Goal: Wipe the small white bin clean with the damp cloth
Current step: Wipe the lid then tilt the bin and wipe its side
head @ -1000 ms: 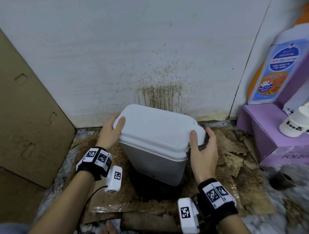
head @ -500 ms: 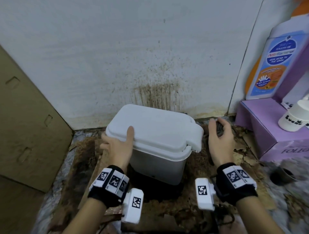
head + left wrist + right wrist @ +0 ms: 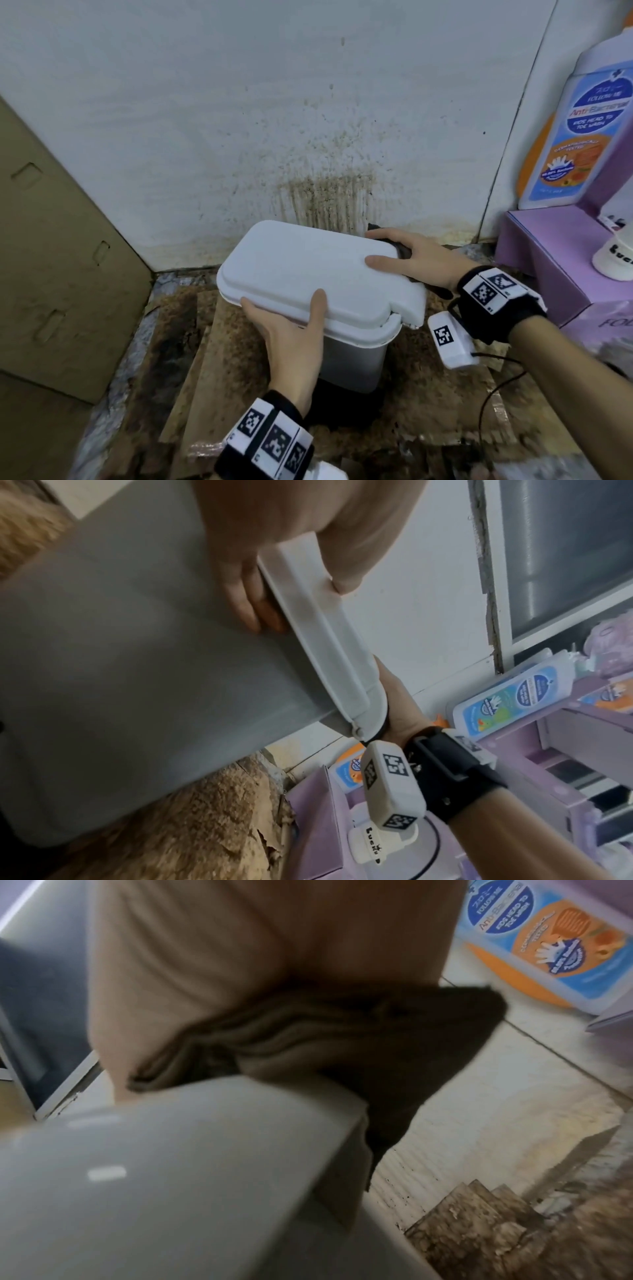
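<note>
The small white bin point(image 3: 308, 274) stands with its lid down on brown cardboard, close to a stained wall. My left hand point(image 3: 284, 315) grips the lid's front left edge, thumb on top and fingers point(image 3: 246, 601) under the rim against the grey body point(image 3: 120, 683). At the lid's back right corner my right hand point(image 3: 387, 248) holds a dark damp cloth point(image 3: 403, 253), thumb lying on the lid. The right wrist view shows the cloth point(image 3: 411, 1047) bunched under my palm and draped over the lid's corner point(image 3: 205, 1137).
A cardboard sheet point(image 3: 61, 274) leans at the left. A purple box point(image 3: 548, 260) at the right carries a large wash bottle point(image 3: 582, 137) and a white cup point(image 3: 616, 257). The stained wall point(image 3: 329, 195) is just behind the bin. Torn, dirty cardboard point(image 3: 205, 377) covers the floor.
My right hand left the bin's side, reached to the floor at the right, and now holds the cloth on the lid's back corner. My left hand moved from the left side to the front edge.
</note>
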Motion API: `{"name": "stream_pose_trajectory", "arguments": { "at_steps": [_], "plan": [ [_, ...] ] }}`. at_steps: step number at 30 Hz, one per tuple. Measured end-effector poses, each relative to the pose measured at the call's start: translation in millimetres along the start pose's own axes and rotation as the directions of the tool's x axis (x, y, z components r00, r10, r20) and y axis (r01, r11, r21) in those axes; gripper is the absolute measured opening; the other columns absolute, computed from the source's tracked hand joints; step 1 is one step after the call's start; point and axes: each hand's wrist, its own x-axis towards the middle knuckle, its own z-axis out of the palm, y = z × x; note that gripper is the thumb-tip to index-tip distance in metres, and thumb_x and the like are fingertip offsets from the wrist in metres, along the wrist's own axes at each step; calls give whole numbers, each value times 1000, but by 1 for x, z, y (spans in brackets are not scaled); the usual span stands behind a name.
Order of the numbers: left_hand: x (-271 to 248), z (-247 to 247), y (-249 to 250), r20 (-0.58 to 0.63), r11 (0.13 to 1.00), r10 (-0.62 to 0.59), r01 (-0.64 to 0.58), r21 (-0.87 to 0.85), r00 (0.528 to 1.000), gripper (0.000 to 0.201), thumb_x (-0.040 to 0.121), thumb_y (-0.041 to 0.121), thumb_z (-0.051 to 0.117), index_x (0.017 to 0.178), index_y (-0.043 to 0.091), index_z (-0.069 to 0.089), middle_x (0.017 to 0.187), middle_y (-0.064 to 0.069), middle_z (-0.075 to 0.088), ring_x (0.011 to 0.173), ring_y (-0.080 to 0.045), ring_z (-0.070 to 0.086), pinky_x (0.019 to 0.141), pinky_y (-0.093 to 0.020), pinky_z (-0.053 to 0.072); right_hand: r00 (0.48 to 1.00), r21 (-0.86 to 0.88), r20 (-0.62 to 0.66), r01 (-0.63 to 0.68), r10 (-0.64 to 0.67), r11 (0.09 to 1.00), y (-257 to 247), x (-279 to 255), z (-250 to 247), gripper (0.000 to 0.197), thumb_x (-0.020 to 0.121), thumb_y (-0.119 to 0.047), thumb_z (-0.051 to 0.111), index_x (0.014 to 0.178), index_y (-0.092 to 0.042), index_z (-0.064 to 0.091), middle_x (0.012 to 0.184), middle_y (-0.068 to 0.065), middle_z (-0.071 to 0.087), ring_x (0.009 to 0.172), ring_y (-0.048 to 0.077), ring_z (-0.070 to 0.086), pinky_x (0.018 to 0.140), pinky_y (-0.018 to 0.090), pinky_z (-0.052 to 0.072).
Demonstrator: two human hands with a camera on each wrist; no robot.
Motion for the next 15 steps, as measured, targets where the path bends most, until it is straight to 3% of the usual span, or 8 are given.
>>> {"name": "stream_pose_trajectory", "arguments": {
  "at_steps": [6,9,11,15],
  "plan": [
    [-1,4,-2,-2,997,40,-40,-62,999,142,51,78,82,147,55,-19,161,11,28,142,-12,41,113,-43,43,1000,60,-4,-10,11,998,-2,-4,2,52,86,-52,70,135,-45,53,126,-20,61,93,-3,68,73,21,58],
    [3,2,-2,31,999,31,-30,-45,999,145,53,78,81,149,50,-24,163,13,24,144,-11,38,115,-44,40,1000,95,-23,-2,4,995,-3,-10,4,55,85,-50,72,136,-42,53,127,-17,61,97,0,68,77,25,60],
    [8,-3,1,69,997,61,-58,-42,996,139,57,76,80,152,50,-18,163,13,26,143,-12,40,115,-45,41,999,136,-40,-5,11,991,-5,-15,7,56,84,-51,72,135,-41,54,124,-16,64,98,2,69,81,31,61],
    [29,-13,13,199,998,63,-55,-43,978,117,80,51,80,158,42,-7,160,12,35,139,-9,46,114,-41,43,990,225,-126,-37,67,974,-7,-30,18,61,82,-55,73,137,-37,53,126,-14,63,102,6,68,82,36,62]
  ]
}}
